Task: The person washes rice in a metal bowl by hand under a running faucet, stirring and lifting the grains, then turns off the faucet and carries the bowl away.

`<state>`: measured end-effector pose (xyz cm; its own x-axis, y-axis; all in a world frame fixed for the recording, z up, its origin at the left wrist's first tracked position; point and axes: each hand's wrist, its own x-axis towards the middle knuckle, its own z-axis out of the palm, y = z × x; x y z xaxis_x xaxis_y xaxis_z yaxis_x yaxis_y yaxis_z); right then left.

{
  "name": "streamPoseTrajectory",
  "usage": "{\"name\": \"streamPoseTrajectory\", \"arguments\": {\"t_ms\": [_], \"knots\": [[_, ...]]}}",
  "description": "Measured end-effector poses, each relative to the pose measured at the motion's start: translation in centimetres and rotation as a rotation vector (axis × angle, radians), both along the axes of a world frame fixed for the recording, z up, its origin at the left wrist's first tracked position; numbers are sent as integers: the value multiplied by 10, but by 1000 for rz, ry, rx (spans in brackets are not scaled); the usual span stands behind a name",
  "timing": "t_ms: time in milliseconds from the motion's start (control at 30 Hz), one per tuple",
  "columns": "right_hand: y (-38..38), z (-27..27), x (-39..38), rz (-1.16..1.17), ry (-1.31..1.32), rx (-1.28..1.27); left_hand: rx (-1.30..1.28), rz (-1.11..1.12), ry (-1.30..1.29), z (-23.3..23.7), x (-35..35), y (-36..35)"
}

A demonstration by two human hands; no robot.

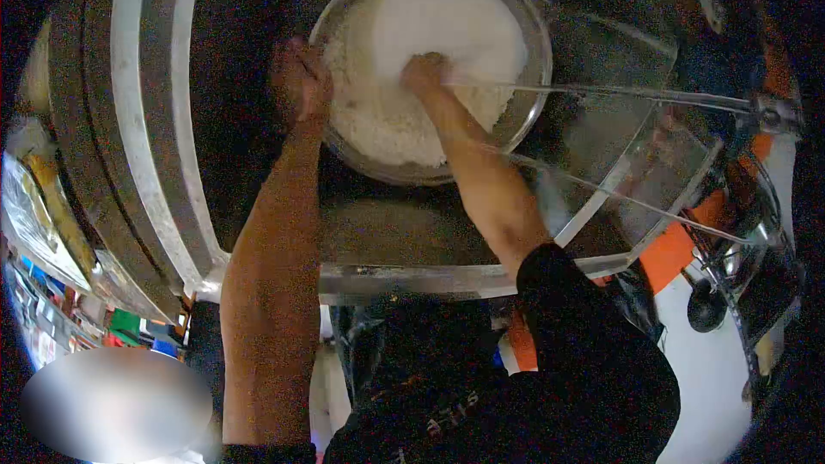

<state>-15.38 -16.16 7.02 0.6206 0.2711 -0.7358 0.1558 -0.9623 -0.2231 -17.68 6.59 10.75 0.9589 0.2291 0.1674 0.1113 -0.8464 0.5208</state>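
Note:
A large round metal basin [543,51] holds a pale, crumbly, flour-like mass [369,125], with a smoother white powder [464,13] over its upper right part. My left hand [302,79] is at the basin's left rim, its fingers curled; whether it grips the rim is hard to make out. Near the middle of the basin, my right hand [425,73] is closed and presses into the powder where the white and crumbly parts meet. Its fingertips are hidden, and what they hold cannot be seen.
A metal-edged frame [412,280] runs in front of the basin and up the left side. Clear transparent panels [636,155] slant over the right side, by my right forearm. Orange and black items [670,258] lie lower right, and cluttered colored things [125,325] lower left.

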Motion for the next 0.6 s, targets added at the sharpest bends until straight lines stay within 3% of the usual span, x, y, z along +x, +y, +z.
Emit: {"name": "streamPoseTrajectory", "arguments": {"t_ms": [100,200,300,400,433,500,600], "knots": [[1,8,16,-16,86,26,-16,16,75,18,7,-4],[-46,53,7,-140,-311,415,-29,122,187,24,13,-7],[-68,105,28,-499,6,386,49,107,151,5,8,-5],[-70,96,53,-117,-699,110,63,154,147,18,10,-13],[-70,84,67,-95,-742,86,56,173,182,25,12,-15],[-58,58,85,-109,-584,126,23,199,350,37,17,-16],[-35,33,97,-126,-274,146,-100,107,366,54,16,-10]]}}
